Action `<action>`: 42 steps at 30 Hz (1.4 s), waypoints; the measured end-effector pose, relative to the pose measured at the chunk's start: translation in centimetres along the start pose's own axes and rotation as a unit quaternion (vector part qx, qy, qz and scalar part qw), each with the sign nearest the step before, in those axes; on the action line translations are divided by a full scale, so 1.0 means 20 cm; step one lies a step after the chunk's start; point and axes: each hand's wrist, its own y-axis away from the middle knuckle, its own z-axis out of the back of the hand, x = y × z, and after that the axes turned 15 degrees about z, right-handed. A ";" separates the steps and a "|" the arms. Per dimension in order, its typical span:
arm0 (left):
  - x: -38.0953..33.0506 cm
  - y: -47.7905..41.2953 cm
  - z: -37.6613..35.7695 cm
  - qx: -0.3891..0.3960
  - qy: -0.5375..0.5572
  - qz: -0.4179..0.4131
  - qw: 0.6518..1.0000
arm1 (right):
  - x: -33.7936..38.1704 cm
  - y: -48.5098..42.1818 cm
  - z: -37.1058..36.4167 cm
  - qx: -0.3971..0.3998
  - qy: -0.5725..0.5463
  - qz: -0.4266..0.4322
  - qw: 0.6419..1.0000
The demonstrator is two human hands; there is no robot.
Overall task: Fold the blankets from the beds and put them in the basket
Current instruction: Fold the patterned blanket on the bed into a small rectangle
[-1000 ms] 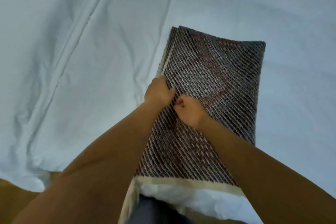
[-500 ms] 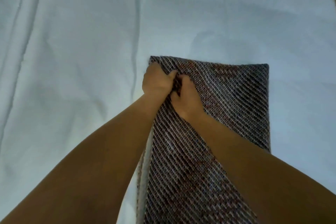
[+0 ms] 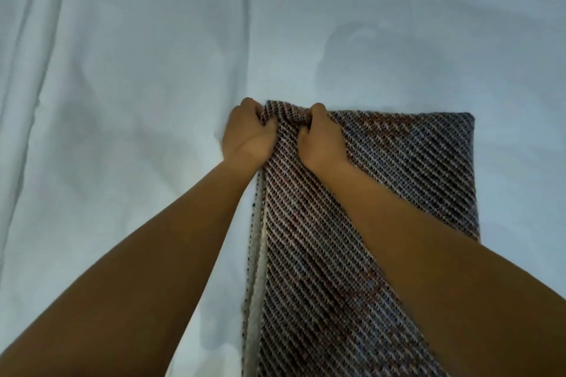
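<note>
While the left hand and right hand pinch the far left corner of the folded blanket on the white sheet, folding is under way. Next probably means carrying that gripped edge across, layers aligned.

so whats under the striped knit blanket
The white sheet spreads around the blanket, so it lies on that. A pale edge layer shows at its left side. Anything else beneath is covered.
</note>
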 end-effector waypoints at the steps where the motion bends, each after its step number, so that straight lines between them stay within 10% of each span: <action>1: 0.00 0.01 0.00 0.006 0.003 0.002 1.000 | -0.01 0.00 0.01 0.013 -0.009 0.006 1.000; 12: -0.13 0.07 0.06 0.010 0.026 -0.086 0.996 | -0.02 0.01 0.12 -0.041 -0.195 0.027 0.980; 16: -0.10 0.05 0.09 0.009 0.096 0.003 0.995 | 0.03 -0.02 0.04 -0.029 -0.196 0.020 0.980; 20: -0.06 -0.01 0.07 0.069 0.014 0.045 0.997 | -0.05 -0.03 0.06 -0.035 -0.140 -0.032 0.989; 23: -0.10 -0.03 0.06 0.047 -0.107 -0.077 0.990 | -0.16 -0.02 0.17 -0.070 -0.031 0.002 0.997; 35: -0.32 -0.07 -0.01 0.009 -0.519 -0.235 0.822 | -0.67 0.00 0.68 0.189 0.358 -0.020 0.914; 42: -0.32 0.06 0.06 0.007 -0.430 -0.235 0.871 | -0.63 0.12 0.79 0.087 0.378 0.076 0.919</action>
